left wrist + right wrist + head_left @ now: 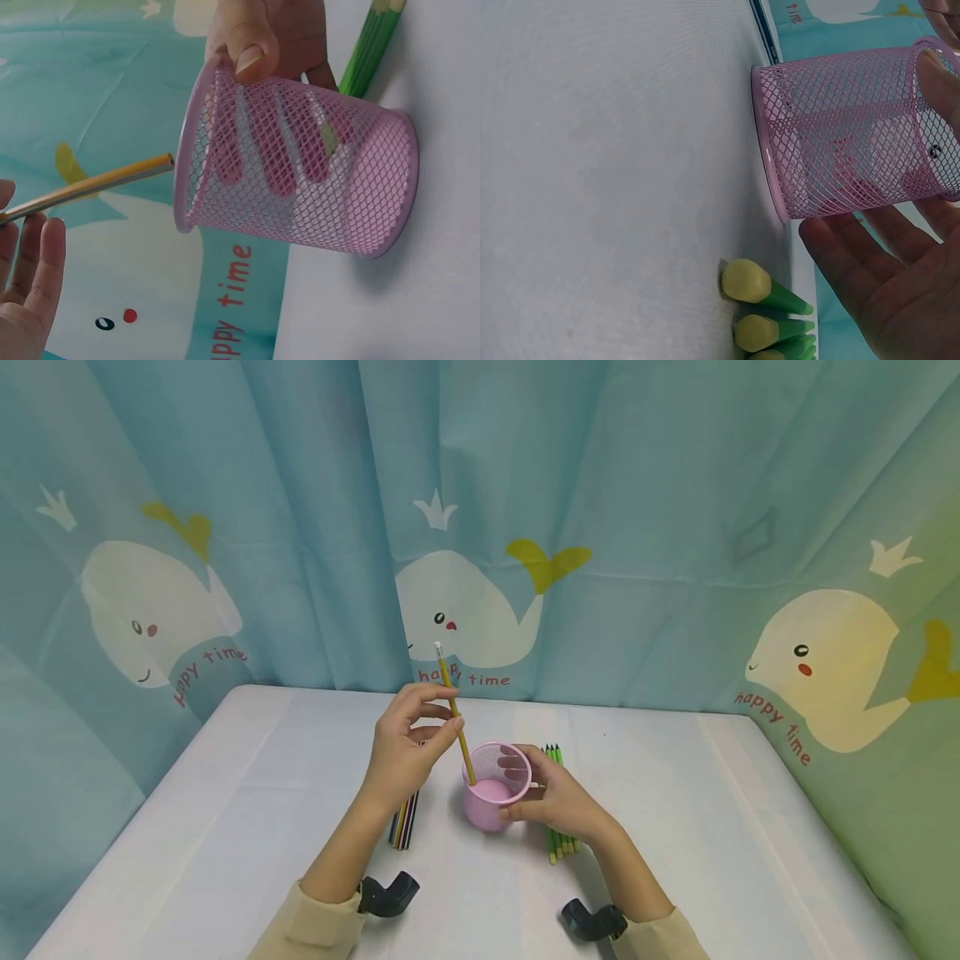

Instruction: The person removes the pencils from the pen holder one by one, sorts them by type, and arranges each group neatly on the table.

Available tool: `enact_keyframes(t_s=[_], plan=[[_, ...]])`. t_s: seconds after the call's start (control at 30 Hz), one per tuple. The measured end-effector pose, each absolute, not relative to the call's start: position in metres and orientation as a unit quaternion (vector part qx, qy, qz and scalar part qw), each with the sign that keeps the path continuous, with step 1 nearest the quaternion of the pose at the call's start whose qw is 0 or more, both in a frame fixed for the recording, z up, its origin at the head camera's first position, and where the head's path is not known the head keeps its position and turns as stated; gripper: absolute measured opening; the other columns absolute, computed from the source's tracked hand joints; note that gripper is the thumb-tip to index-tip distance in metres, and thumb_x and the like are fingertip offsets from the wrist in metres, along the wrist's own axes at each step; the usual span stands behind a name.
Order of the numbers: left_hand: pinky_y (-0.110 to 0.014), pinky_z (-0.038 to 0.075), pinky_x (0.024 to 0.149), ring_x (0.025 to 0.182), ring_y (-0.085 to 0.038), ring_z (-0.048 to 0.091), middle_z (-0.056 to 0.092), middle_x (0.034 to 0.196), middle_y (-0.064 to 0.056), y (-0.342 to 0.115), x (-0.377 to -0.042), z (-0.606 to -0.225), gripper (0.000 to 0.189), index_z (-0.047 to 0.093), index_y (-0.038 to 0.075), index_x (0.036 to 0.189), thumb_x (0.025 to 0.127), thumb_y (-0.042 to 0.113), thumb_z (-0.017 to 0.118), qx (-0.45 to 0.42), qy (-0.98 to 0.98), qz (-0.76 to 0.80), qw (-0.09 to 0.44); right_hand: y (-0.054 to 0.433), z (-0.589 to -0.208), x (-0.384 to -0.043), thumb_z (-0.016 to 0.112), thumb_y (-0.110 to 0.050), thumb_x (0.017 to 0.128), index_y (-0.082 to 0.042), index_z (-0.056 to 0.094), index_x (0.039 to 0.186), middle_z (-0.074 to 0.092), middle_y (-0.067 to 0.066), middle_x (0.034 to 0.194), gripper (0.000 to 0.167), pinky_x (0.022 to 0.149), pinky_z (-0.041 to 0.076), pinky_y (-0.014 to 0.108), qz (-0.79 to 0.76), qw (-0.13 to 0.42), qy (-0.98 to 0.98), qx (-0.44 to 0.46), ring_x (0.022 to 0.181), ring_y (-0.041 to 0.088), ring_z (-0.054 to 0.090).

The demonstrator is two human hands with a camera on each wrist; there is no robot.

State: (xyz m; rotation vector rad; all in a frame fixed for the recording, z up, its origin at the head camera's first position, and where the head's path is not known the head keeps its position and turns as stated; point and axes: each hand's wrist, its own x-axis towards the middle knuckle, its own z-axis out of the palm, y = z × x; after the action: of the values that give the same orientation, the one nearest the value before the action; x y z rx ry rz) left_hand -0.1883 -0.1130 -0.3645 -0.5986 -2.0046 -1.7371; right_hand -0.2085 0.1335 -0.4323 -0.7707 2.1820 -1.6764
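My left hand (408, 743) pinches a yellow pencil (463, 750) between thumb and fingers, its white eraser end up. The pencil slants down to the mouth of a pink mesh pencil cup (483, 814). In the left wrist view the blunt lower end of the pencil (112, 180) is right by the rim of the cup (375, 187). Around the right side of the cup, my right hand (566, 797) holds it with thumb in front and fingers behind. No pencils show inside it. Whether its base touches the table is hard to tell.
Several dark-coloured pencils (405, 822) lie left of the cup, partly behind my left hand. Several green pencils (555, 845) with yellowish ends lie under and beside my right hand. A blue curtain (645, 527) with whale prints hangs behind the white table (675, 793).
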Motion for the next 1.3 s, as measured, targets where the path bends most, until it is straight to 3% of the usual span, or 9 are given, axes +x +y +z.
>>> enact_keyframes(t_s=[0.43,0.87,1.3], plan=[[-0.032,0.063,0.074,0.094,-0.022,0.066,0.060,0.119,-0.007,-0.115,-0.187,-0.362,0.032,0.063,0.005,0.116,0.087,-0.003,0.073,-0.198,-0.708,-0.641,0.219,0.134,-0.433,-0.207,0.086,-0.009,0.076,-0.012,0.045,0.144,0.053,0.013,0.141,0.079,0.101,0.053,0.046,-0.580,0.141,0.758,-0.264,0.129,0.037,0.052],[-0.034,0.063,0.071,0.091,-0.026,0.065,0.058,0.119,-0.014,-0.121,-0.189,-0.360,0.055,0.046,0.003,0.132,0.085,-0.011,0.069,-0.182,-0.684,-0.676,0.205,0.134,-0.433,-0.206,0.086,-0.008,0.075,-0.012,0.046,0.143,0.053,0.014,0.141,0.079,0.101,0.053,0.047,-0.584,0.144,0.755,-0.262,0.128,0.038,0.053],[-0.034,0.063,0.074,0.093,-0.020,0.065,0.058,0.123,-0.015,-0.141,-0.201,-0.361,0.062,0.044,0.009,0.143,0.088,-0.007,0.067,-0.114,-0.694,-0.690,0.171,0.133,-0.432,-0.207,0.086,-0.009,0.075,-0.012,0.045,0.144,0.053,0.014,0.143,0.080,0.102,0.051,0.047,-0.580,0.140,0.758,-0.263,0.131,0.036,0.051]])
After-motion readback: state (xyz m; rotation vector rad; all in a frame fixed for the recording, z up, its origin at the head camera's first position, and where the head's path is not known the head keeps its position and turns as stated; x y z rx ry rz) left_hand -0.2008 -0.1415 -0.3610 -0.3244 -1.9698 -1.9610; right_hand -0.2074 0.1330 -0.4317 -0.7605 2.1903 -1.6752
